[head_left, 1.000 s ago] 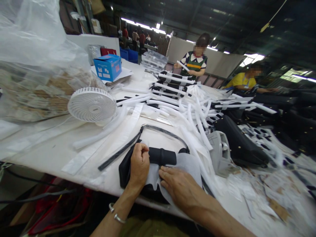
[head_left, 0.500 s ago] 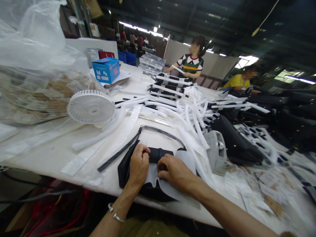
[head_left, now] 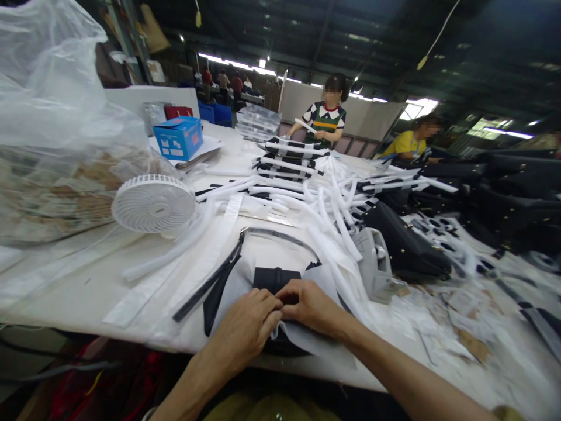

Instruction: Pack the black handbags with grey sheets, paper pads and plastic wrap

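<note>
"Hands?"
"Left hand [head_left: 252, 320]: fingers bent, tips meeting those of my right hand [head_left: 307, 305] at the near edge of the flap [head_left: 276, 279]. Right: fingers curled down at the same spot. Neither looked clenched; with the tips partly hidden, I could not tell whether either pinched anything."

"Bag?"
"One, black [head_left: 284, 344]: beneath both hands, flap just beyond my fingertips."

"Sheet?"
"One, white [head_left: 236, 280]: showing beyond my left hand, and beneath and to the right of my right."

"Done?"
"By my judgement, partway. Sheet over much of the bag. Strap [head_left: 280, 235], beyond both hands, in what looked like film."

"Left over?"
"Flap, largely bare. Sheet, rumpled below my fingertips, not yet flat. Strap's long end, lying out to the left of my left hand."

"Surroundings?"
"Fan [head_left: 153, 206]: beyond and left of my left hand. Tubes [head_left: 348, 237], white: beyond my right."
</note>
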`<action>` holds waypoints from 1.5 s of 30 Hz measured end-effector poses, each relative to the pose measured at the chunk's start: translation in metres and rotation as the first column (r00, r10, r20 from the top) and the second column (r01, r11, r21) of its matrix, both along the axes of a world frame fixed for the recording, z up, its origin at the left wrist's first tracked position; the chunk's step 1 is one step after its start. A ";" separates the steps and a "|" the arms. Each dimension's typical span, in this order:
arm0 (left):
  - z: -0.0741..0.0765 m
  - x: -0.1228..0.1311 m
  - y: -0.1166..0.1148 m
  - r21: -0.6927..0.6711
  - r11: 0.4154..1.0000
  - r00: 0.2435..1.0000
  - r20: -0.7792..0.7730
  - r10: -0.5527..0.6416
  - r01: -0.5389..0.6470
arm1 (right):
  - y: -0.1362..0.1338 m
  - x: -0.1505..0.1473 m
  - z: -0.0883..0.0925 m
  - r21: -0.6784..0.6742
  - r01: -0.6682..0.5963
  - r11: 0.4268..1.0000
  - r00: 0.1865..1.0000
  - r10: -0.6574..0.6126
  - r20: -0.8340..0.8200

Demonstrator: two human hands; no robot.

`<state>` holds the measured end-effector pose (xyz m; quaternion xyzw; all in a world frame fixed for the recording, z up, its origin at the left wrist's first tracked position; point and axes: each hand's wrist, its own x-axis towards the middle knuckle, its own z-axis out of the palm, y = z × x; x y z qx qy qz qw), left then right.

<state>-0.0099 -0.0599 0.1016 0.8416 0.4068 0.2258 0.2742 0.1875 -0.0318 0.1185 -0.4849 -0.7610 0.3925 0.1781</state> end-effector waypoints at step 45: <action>-0.012 -0.004 0.039 0.079 0.918 0.898 -0.257 -0.358 0.389 | -0.002 0.008 -0.011 -0.163 0.027 0.986 0.999 -0.031 -0.021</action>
